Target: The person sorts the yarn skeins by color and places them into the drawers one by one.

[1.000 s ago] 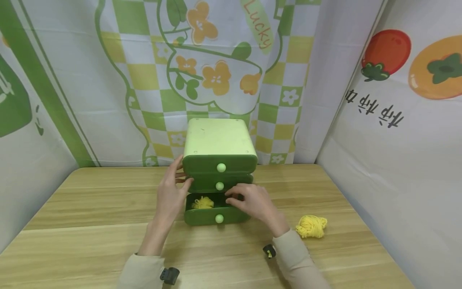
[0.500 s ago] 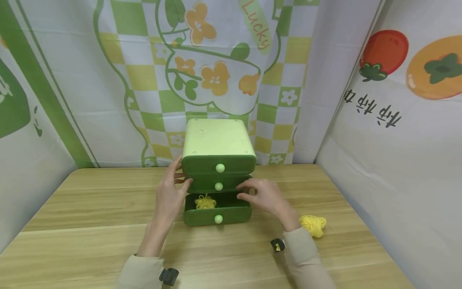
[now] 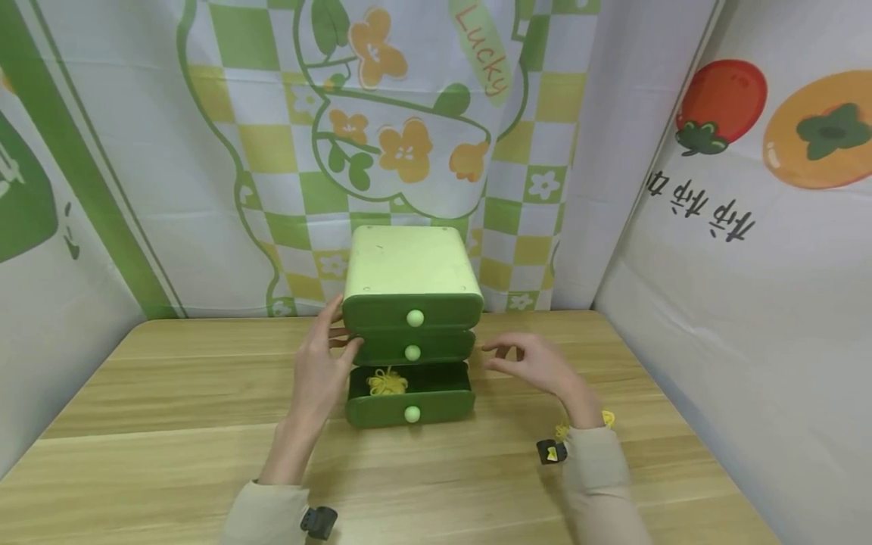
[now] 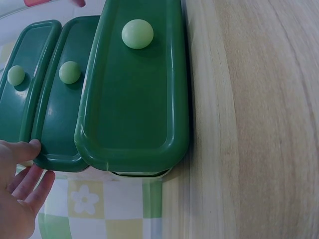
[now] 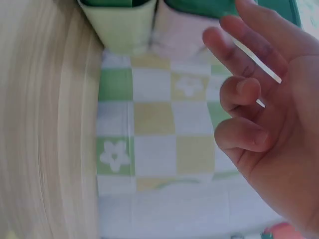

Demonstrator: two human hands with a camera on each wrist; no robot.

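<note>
A small green three-drawer cabinet stands on the wooden table. Its bottom drawer is pulled out, with a bundle of yellow yarn inside at the left. My left hand holds the cabinet's left side. In the left wrist view its thumb lies at the edge of the middle drawer, and the fingers reach behind that edge. To the right of the cabinet hovers my right hand, holding nothing, its fingers loosely bent. More yellow yarn lies on the table, mostly hidden by the right forearm.
The wooden table extends around the cabinet. Behind it hangs a checkered, flower-printed curtain, and a fruit-printed white panel borders the right side. Both the top drawer and the middle drawer are pushed in.
My right hand has moved right, out of the bottom drawer and away from the cabinet. Its forearm now covers most of the yarn on the table. The left hand has stayed in place.
</note>
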